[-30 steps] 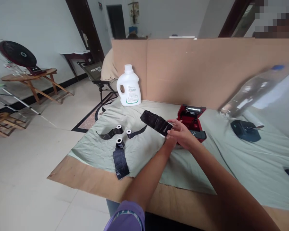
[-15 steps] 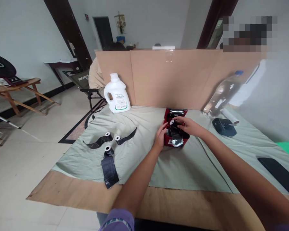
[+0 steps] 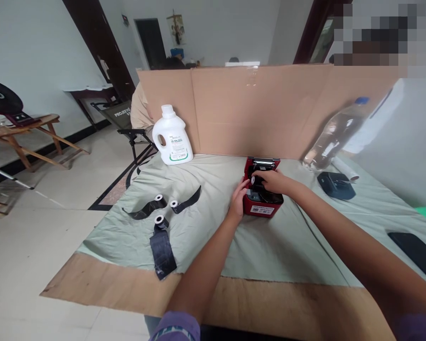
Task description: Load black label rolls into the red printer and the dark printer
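Note:
A small red printer [image 3: 261, 207] stands open on the grey-green cloth [image 3: 206, 189] at the table's middle. My right hand [image 3: 274, 181] reaches into its open top, fingers closed round a black paper roll [image 3: 254, 180] sitting in the bay. My left hand [image 3: 239, 199] presses flat against the printer's left side, fingers together. To the left lie three more black rolls with white cores: one [image 3: 159, 200] and another [image 3: 173, 205] with curved tails, and a third [image 3: 159, 220] with a long strip [image 3: 162, 251] trailing toward the table's front.
A white detergent jug [image 3: 172, 137] stands at the back left before a cardboard screen [image 3: 255, 109]. A clear plastic bottle [image 3: 335, 132], a dark blue device [image 3: 336, 185] and a black phone [image 3: 417, 251] are on the right. Chairs and wooden tables stand on the floor at left.
A second ago both hands held the black strip stretched out left of the printer. They have since brought it to the printer; the roll now sits inside, with the loose strip no longer hanging over the front.

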Available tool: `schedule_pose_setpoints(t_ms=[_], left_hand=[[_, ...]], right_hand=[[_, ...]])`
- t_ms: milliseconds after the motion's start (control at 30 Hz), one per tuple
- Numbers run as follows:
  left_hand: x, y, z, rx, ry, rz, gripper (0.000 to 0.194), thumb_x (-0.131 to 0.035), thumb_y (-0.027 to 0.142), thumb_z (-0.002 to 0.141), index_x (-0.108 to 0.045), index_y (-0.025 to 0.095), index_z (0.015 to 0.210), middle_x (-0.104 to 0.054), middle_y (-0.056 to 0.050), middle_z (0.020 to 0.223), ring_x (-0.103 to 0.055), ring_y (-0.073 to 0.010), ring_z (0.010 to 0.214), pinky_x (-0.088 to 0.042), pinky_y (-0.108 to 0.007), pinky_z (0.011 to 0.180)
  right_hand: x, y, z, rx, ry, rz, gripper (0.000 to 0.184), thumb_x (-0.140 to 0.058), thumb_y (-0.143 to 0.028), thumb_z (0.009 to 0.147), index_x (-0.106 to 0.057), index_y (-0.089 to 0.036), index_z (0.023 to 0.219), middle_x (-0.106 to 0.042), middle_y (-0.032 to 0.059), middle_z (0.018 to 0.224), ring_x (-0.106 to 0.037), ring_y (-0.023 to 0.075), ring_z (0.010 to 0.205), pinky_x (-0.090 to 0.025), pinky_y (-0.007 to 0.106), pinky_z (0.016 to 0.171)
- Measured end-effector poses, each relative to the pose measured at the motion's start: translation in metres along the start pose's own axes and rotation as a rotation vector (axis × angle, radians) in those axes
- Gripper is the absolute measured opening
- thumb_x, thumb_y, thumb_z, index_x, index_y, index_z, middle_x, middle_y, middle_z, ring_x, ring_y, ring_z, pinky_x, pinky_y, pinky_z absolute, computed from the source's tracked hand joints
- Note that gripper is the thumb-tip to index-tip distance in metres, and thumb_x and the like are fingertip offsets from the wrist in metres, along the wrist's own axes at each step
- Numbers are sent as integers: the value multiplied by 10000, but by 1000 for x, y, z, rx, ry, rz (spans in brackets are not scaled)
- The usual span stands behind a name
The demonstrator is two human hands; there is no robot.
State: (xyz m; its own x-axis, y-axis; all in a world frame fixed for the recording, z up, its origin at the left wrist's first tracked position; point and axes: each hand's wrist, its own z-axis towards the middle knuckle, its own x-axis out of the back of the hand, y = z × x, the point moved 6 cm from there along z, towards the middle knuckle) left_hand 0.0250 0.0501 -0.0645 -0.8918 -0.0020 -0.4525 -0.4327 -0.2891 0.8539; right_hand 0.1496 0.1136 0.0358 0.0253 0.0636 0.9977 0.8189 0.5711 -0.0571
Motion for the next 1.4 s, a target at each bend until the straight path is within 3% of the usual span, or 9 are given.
schedule_pose_setpoints(t_ms=[333,500,600,700,767,867,1033,1200,1400], left_hand=[[-1,-1,0,-10,-17,37,430,-526,344,915,-689,248,1301,-418,-18,1617,-330,-231,1523,-218,-373,1262],[-2,9,-2,-37,1,82,419,-520,341,912,-702,233,1274,-449,-37,1595,-355,-255,1505,-232,-392,1254],[-3,30,-2,-184,-38,281,395,-546,299,887,-712,249,1242,-523,-58,1517,-422,-266,1438,-264,-419,1230],[-15,56,-1,-369,-222,585,355,-628,230,808,-748,284,1137,-614,-54,1380,-442,-287,1372,-273,-447,1201],[-24,68,0,-437,-332,805,279,-662,214,785,-775,293,1028,-661,-51,1235,-476,-287,1284,-286,-456,1166],[-33,79,1,-451,-392,1044,165,-673,255,820,-793,294,926,-632,-50,1051,-512,-248,1085,-356,-434,1051],[-40,91,0,-522,-409,1199,164,-652,261,872,-805,301,919,-584,-49,955,-487,-221,964,-376,-396,924],[-44,100,-1,-611,-315,1199,170,-642,309,917,-807,317,956,-592,-54,923,-488,-223,940,-390,-383,884],[-43,96,2,-501,-198,1070,158,-651,322,920,-806,312,944,-575,-53,921,-521,-217,950,-434,-376,914]], right_hand=[[-14,4,10,-40,-72,110,484,-602,-72,744,-759,-292,1146,-775,79,1099,-664,387,1153,-403,571,1041],[0,11,-10,-34,-31,512,237,-661,-257,803,-797,-308,990,-780,26,1075,-692,330,1063,-487,510,1001],[15,27,-36,-29,184,825,265,-610,-440,866,-783,-248,923,-780,43,1020,-689,283,1011,-524,451,967],[19,56,-53,-222,560,988,300,-608,-485,843,-733,-229,937,-763,64,1053,-667,278,1070,-520,444,966],[10,66,-50,-309,655,1077,392,-626,-505,820,-684,-251,1113,-717,71,1229,-636,282,1157,-535,435,927],[-3,66,-33,-301,631,1160,518,-626,-565,822,-606,-280,1254,-651,65,1356,-604,279,1211,-543,423,895],[-16,60,-35,-255,696,1167,388,-545,-599,893,-596,-265,1082,-689,53,1160,-624,246,1103,-524,412,923],[-38,48,-68,-211,751,1089,181,-610,-419,835,-597,-245,884,-565,80,1357,-518,284,1301,-498,417,990],[-80,45,-73,-317,650,1326,530,-531,-381,842,-488,-312,1366,-539,63,1470,-561,253,1291,-485,439,1068]])
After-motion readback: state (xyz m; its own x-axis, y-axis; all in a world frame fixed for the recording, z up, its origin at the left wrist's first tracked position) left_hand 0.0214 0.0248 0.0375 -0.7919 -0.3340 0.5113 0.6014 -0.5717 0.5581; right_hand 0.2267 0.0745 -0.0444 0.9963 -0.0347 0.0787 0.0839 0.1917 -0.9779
